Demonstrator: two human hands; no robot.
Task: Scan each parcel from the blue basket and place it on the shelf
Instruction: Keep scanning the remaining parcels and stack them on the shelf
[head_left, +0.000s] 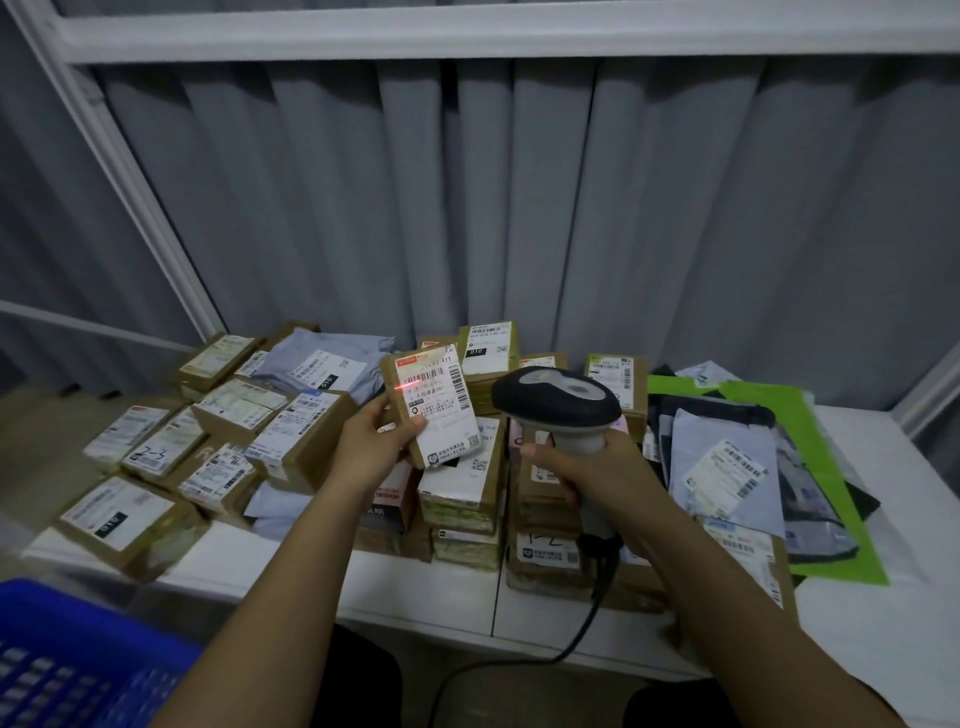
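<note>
Two hands are busy over the shelf (857, 597). The left hand (376, 441) grips a small brown parcel (434, 408) by its lower left corner, thumb on the face and fingers behind, holding it up above the stacked boxes (462, 493). It is tilted so that the white label faces the scanner (558, 402), probably to give the beam a flat, unshadowed target. The right hand (582, 475) is wrapped round the scanner's grey handle, head aimed left at the parcel; its cord (587, 623) trails down off the shelf edge. A red line of light falls across the barcode near the label's top left (so the read looks to be under way, not finished). The blue basket (67, 660) sits at lower left, beside and below the shelf, within easy reach for the next pick.
</note>
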